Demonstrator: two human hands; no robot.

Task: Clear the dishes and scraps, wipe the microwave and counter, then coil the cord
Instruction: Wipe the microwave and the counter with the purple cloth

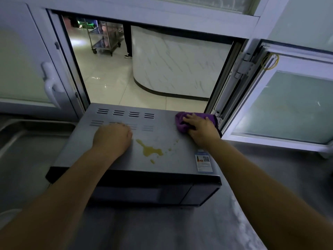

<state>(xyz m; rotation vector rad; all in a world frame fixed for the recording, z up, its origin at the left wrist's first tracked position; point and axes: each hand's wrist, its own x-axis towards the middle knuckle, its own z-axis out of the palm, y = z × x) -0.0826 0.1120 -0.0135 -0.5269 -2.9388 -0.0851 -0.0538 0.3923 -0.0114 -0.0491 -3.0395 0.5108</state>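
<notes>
A grey microwave with a black front stands on the steel counter in front of an open window. A yellow-brown spill with small drops lies on the middle of its top. My right hand presses a purple cloth flat on the top's back right corner, away from the spill. My left hand rests palm down, fingers curled, on the top's left side over the vent slots. No cord or dishes are visible.
A sink lies left of the microwave. An open window sash swings inward at the right, close to my right hand. A white window handle is on the shut left pane. Beyond the opening are a tiled floor, a white marble-patterned counter and a metal cart.
</notes>
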